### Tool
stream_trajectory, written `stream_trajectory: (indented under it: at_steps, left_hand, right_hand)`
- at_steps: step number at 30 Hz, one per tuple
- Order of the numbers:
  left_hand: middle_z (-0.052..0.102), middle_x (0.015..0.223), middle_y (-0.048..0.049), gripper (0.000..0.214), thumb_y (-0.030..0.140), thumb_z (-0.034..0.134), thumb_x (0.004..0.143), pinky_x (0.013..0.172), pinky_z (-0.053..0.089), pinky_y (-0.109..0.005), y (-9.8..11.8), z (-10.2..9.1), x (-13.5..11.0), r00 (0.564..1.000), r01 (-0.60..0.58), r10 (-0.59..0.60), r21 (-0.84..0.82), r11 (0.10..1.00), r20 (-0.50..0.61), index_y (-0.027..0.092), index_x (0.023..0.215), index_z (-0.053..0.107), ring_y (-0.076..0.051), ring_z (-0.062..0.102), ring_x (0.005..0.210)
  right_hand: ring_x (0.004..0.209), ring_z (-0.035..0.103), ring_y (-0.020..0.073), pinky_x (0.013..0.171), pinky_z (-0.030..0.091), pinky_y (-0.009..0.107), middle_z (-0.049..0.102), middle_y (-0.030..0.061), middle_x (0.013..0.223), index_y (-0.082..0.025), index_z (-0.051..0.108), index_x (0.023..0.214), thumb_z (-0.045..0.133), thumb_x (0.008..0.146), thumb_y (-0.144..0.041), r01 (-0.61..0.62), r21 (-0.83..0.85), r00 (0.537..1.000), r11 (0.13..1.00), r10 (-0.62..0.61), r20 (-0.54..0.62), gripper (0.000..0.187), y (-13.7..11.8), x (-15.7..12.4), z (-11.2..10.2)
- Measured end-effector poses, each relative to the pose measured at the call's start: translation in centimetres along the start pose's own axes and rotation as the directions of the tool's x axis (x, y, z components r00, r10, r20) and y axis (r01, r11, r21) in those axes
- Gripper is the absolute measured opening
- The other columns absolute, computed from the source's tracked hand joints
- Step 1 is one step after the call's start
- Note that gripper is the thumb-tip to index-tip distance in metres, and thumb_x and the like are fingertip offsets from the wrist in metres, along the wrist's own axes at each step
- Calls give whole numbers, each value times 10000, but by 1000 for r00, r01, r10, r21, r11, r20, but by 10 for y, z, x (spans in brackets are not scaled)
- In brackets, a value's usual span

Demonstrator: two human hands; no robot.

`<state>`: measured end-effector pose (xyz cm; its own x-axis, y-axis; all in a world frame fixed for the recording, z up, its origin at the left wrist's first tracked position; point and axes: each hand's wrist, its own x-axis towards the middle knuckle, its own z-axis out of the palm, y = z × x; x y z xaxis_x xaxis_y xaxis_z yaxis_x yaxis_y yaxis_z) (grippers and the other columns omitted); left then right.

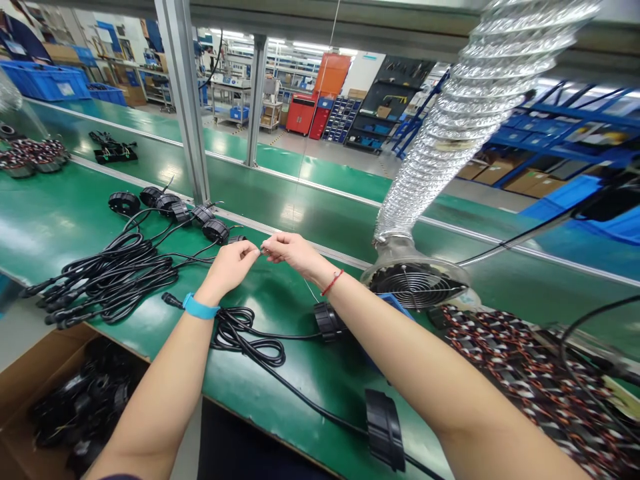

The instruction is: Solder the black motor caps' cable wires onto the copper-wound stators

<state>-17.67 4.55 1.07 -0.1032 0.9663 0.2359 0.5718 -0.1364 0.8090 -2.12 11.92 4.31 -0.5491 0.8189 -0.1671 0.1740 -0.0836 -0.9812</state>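
My left hand (pixel 231 268), with a light blue band at the wrist, is closed in a pinch over the bench. Fingertip to fingertip with it, my right hand (pixel 293 253) is pinched too, a red string round its wrist. Whatever sits between the fingers is too small to make out. Below them lies a looped black cable (pixel 250 340) with a connector (pixel 173 301) at its left end. A black round cap (pixel 329 321) on a cable rests under my right forearm, a thin pale wire rising from it. Nearer me stands a larger black cap (pixel 384 430).
Bundled black cables (pixel 115 273) with round caps (pixel 180 212) lie left on the green bench (pixel 300 393). A fume hood (pixel 415 280) under a silver duct (pixel 450 127) stands right, by many wired parts (pixel 520 373). A cardboard box (pixel 30 380) stands lower left; a metal post (pixel 185 100) rises behind.
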Motion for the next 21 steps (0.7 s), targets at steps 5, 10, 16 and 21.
stream_trajectory:
  at_steps: [5,10,16,21]
  left_hand:
    - [650,762,-34,208,287,517,898,713,410,-293,-2,1,-1,994,-99,104,197,975,-16,162,850,676,-181,539,756]
    - [724,955,-95,268,348,523,916,870,388,-422,-3,-8,-8,981,-193,143,526,828,135,180,895,731,-279,554,970]
    - [757,942,-96,253,265,523,910,887,349,-435,-4,-14,-8,960,-194,36,568,800,278,197,899,766,-282,597,978]
    - [764,944,-85,222,263,549,916,876,338,-419,-2,-15,-6,961,-199,45,566,800,274,187,886,756,-268,601,942]
  right_hand:
    - [551,573,67,588,455,193,650,-38,611,-155,639,666,662,824,-174,9,-84,1000,996,-9,3,161,1,0,3]
    - [540,568,55,598,474,190,643,-41,617,-153,621,670,618,846,-118,-26,-117,1000,993,27,4,180,4,-2,2]
    - [564,615,78,582,496,195,664,-12,630,-142,652,705,630,834,-108,-107,-151,988,983,122,97,136,8,-11,-4]
    - [579,626,68,601,507,188,672,-23,664,-150,666,743,619,830,-88,-107,-156,987,982,123,100,117,12,-11,-6]
